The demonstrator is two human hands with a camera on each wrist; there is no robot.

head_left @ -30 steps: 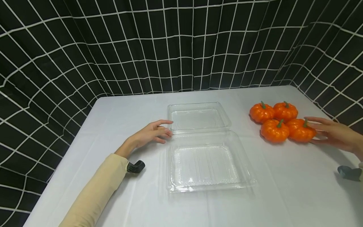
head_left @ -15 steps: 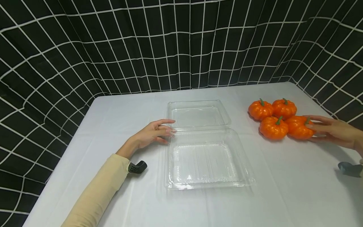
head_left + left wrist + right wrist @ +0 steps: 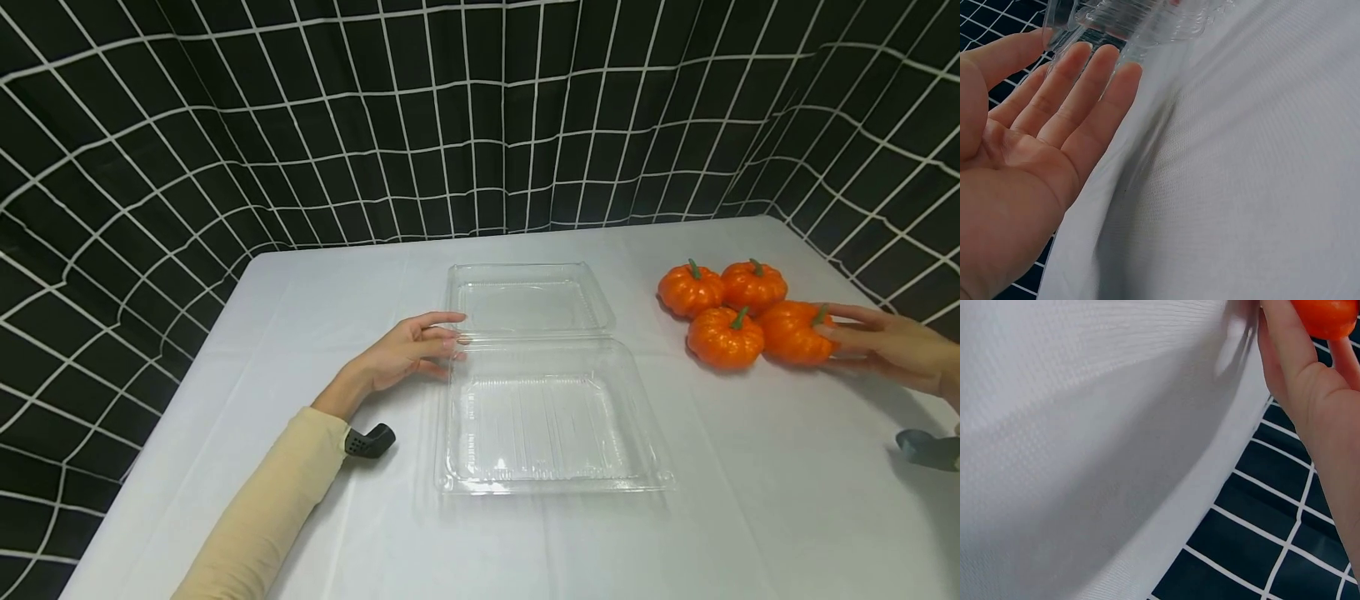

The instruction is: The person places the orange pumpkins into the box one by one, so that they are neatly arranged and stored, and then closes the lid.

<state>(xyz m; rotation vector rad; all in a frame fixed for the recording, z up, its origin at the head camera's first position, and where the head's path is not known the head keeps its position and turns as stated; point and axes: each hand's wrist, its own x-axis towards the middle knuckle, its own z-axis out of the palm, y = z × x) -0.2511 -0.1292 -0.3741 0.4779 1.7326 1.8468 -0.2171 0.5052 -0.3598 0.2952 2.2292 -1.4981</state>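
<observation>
An unfolded clear plastic clamshell container (image 3: 540, 417) lies at the middle of the white table, its shallower half (image 3: 528, 304) at the back. At its left side, near the fold, is my left hand (image 3: 401, 354); the fingers (image 3: 1088, 103) are nearly straight and their tips touch or nearly touch the plastic. Far to the right, my right hand (image 3: 881, 342) grips a small orange pumpkin (image 3: 795, 333) from its right side, thumb and fingers around it. Only the pumpkin's lower part (image 3: 1329, 315) shows in the right wrist view.
Beside the gripped pumpkin sit a front pumpkin (image 3: 725, 339), a back left pumpkin (image 3: 690, 290) and a back right pumpkin (image 3: 753, 286), close together. A black cloth (image 3: 480, 125) with a white grid surrounds the white table (image 3: 345, 283) at the back and sides.
My right hand has closed in around the nearest pumpkin, which has tipped or shifted slightly. The left hand has edged a little right. The head view has tilted slightly.
</observation>
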